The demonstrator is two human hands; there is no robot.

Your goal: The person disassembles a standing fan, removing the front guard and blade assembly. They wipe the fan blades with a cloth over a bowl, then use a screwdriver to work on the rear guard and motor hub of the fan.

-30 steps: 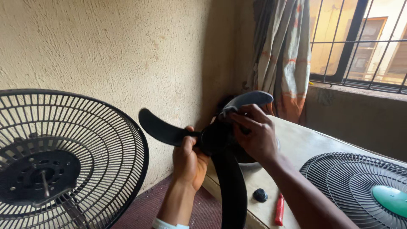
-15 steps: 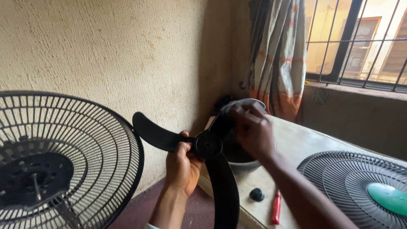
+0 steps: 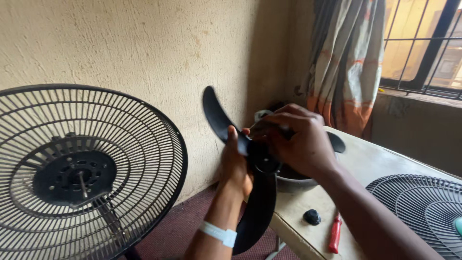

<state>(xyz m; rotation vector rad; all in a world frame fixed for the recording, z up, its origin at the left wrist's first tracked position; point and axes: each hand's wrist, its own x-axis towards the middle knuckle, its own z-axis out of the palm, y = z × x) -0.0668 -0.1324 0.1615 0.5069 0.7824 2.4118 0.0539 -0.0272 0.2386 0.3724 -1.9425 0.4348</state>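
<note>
left hand [image 3: 237, 166]: bare, no glove, no ring seen | left wrist: pale blue-white band [image 3: 219, 233], narrow, snug, plain | forearm below wristband: bare, no sleeve | right hand [image 3: 299, 142]: bare | right forearm: bare, no sleeve or watch seen

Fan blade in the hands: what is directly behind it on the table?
Behind the fan blade sits a grey metal bowl on the table; its inside is hidden by the right hand.

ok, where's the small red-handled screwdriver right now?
The red-handled screwdriver lies on the pale table at lower right of the head view, just right of the small black round cap and below the right hand.
</note>
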